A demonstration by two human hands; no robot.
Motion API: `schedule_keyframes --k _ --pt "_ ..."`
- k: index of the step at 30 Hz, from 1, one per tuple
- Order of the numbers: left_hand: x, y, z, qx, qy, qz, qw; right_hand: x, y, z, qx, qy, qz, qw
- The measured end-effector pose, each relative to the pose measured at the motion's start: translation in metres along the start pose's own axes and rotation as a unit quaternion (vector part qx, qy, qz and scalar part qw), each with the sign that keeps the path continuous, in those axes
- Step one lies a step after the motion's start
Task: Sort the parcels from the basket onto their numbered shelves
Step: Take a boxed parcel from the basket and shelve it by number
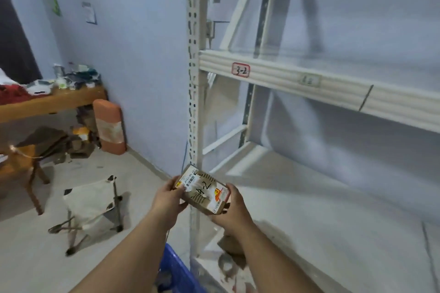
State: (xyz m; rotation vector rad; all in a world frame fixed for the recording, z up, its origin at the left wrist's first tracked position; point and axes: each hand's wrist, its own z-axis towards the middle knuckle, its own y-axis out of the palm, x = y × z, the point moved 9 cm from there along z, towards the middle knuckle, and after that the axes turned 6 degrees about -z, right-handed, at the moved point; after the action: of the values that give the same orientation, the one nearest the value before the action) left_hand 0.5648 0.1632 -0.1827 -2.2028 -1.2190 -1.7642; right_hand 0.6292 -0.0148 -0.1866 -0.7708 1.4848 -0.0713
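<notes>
Brown cardboard parcel [203, 190], small, with a white shipping label and "4-2" handwritten in black on its top face, is held in the air in front of the rack's front upright post [194, 93]. Left hand [168, 198] grips its left end, thumb on top; right hand [232, 209] cups its right end, fingers curled beneath. Blue basket [177, 271] shows at the lower edge between the forearms. White metal shelf rack [333, 88] fills the right side; its beam carries a red-bordered tag [241, 70] reading "3-2". Floor [133, 178] is pale tile. A folding stool [91, 202] stands left; a cluttered wooden table [54, 101] sits against the light blue wall [133, 38].
</notes>
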Motion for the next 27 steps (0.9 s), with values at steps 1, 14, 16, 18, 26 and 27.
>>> schedule_keyframes --k 1,14,16,18,26,27 --pt "-0.008 0.025 0.002 -0.024 -0.006 0.008 1.000 0.011 -0.022 -0.003 0.023 0.010 0.009 1.000" --pt "-0.020 0.172 0.020 -0.147 0.001 0.072 0.987 0.070 -0.127 0.025 0.161 0.084 -0.001 0.983" --pt "-0.012 0.176 0.032 -0.153 0.002 0.072 0.986 0.071 -0.120 0.031 0.153 0.114 0.036 0.981" --pt "-0.005 0.178 0.046 -0.154 0.003 0.078 0.985 0.074 -0.113 0.039 0.159 0.139 0.068 0.975" --pt "-0.003 0.171 0.101 -0.151 -0.006 0.132 0.980 0.102 -0.069 0.072 0.186 0.261 0.136 0.937" --pt "-0.006 0.170 0.105 -0.154 -0.008 0.150 0.977 0.104 -0.063 0.073 0.174 0.271 0.120 0.939"
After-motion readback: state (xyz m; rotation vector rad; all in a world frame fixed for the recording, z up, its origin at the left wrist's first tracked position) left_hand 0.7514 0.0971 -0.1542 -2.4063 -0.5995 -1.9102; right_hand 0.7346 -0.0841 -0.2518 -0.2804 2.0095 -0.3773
